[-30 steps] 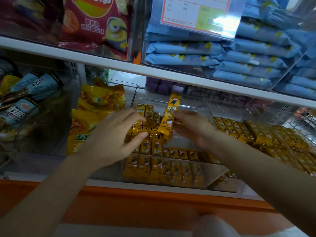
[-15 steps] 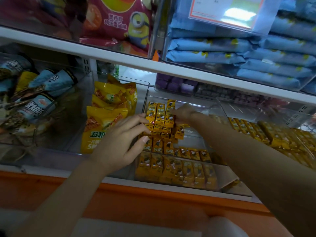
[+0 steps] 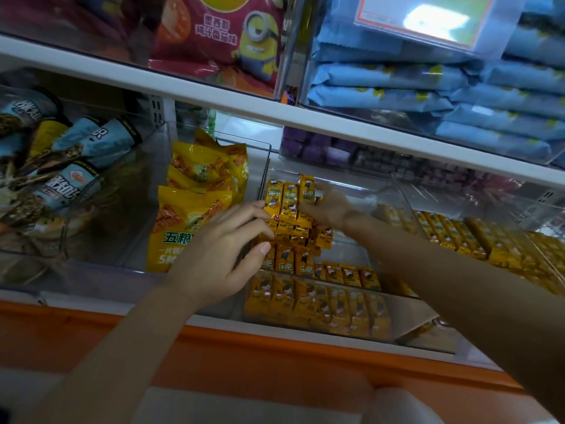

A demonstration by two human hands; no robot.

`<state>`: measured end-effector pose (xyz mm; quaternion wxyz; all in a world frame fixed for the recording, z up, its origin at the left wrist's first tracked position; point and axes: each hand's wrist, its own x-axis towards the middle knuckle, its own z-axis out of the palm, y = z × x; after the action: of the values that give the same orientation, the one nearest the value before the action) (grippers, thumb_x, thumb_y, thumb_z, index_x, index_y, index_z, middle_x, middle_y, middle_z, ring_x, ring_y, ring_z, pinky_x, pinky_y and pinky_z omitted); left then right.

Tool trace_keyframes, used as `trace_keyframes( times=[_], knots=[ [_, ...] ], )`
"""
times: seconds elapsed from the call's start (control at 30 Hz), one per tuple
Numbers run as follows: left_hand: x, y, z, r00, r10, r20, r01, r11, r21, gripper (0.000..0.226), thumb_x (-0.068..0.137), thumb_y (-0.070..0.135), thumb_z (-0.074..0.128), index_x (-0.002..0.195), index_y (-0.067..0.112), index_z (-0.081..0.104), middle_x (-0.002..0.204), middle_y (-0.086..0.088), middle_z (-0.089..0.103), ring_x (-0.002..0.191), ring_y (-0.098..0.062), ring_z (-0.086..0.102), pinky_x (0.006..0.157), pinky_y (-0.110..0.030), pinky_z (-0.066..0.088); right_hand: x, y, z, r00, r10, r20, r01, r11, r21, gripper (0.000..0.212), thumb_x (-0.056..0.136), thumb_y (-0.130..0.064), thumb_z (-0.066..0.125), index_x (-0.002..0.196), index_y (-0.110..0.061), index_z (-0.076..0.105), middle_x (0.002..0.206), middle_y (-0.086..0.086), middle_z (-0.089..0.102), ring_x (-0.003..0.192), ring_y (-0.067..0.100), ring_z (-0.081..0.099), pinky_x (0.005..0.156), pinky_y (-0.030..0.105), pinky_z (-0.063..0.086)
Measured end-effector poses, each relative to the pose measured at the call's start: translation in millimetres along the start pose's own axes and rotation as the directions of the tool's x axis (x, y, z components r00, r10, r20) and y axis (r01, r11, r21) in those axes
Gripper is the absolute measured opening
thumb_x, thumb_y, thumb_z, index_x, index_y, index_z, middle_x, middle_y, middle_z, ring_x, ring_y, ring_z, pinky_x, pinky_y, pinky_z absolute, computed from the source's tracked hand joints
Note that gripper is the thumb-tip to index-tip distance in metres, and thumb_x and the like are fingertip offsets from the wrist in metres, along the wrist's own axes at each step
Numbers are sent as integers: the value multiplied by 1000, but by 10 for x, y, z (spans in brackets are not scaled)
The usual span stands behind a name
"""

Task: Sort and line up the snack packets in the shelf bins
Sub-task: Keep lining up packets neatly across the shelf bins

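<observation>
Since a second ago the right hand (image 3: 328, 209) has brought its small yellow packet (image 3: 306, 191) down from mid-air into the back row (image 3: 289, 198) of the clear bin (image 3: 354, 191), where it stands upright beside two others. The step in hand looks like squaring that row. The left hand (image 3: 220, 255) is open, fingers straight, fingertips touching the row's left edge. The right hand lies against the new packet's right side; whether it pinches or merely presses cannot be told. Next, probably, both hands squeeze the row together, then straighten the tumbled packets (image 3: 308, 237) just in front.
</observation>
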<state>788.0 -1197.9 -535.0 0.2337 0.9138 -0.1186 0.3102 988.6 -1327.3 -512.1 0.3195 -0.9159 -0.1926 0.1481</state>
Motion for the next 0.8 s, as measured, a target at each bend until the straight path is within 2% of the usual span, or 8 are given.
trace_keyframes(
  times=[0.13,0.27,0.37,0.43,0.53,0.67,0.73,0.8],
  knots=[
    [3,8,-7,1000,-7,1,7,1000,-6,46,97,41,29,98,12,65,114,-2,59,129,-16,42,97,-32,34,-50,-18,-27,999,40,4,-41,998,55,79,86,-32,64,145,-7,18,103,14,66,85,23,66,81,40,57],
    [5,17,-7,1000,-14,-4,14,1000,9,40,94,33,33,98,11,66,114,-4,60,128,-17,42,97,-34,34,-81,7,-2,1000,-14,-9,12,988,-155,59,87,-41,60,128,-4,41,82,7,64,63,15,61,60,30,53],
    [-1,32,-7,1000,-20,4,20,1000,8,40,95,33,33,98,11,66,114,-4,59,128,-17,42,97,-33,33,-52,3,42,999,-40,-14,36,983,-180,46,87,-41,60,113,-4,55,90,11,66,73,20,64,70,34,55],
    [-3,32,-5,1000,-22,3,22,1000,8,40,95,33,33,98,11,66,115,-3,59,129,-17,42,97,-33,33,-62,-5,41,999,-50,-7,49,989,-137,43,91,-36,57,119,-3,55,103,15,66,87,27,67,82,42,55],
    [-2,27,-4,1000,-18,1,18,1000,9,40,95,34,33,99,12,66,115,-3,59,129,-17,43,96,-35,34,-135,32,-11,995,-69,73,68,998,13,44,96,-31,51,133,-7,47,119,15,61,100,29,64,90,40,52],
    [4,27,-2,1000,-15,5,15,1000,5,40,95,34,32,100,12,66,115,-3,59,129,-16,42,96,-34,35,-210,160,-190,993,-110,30,104,982,155,33,100,-24,42,112,3,56,109,24,62,101,38,60,97,48,46],
    [7,24,-2,1000,-17,9,17,1000,3,40,95,34,33,100,12,65,115,-3,59,129,-16,42,96,-33,34,-202,273,-315,992,-99,-77,109,984,138,24,98,-22,46,110,-4,57,105,17,61,100,32,60,94,45,47],
    [10,28,-4,1000,-16,9,16,1000,5,40,95,34,33,101,12,65,115,-2,59,129,-16,42,97,-31,33,-169,402,-451,992,-67,-108,74,995,64,29,95,-14,51,123,-8,52,115,12,58,104,26,57,83,32,46]
  ],
)
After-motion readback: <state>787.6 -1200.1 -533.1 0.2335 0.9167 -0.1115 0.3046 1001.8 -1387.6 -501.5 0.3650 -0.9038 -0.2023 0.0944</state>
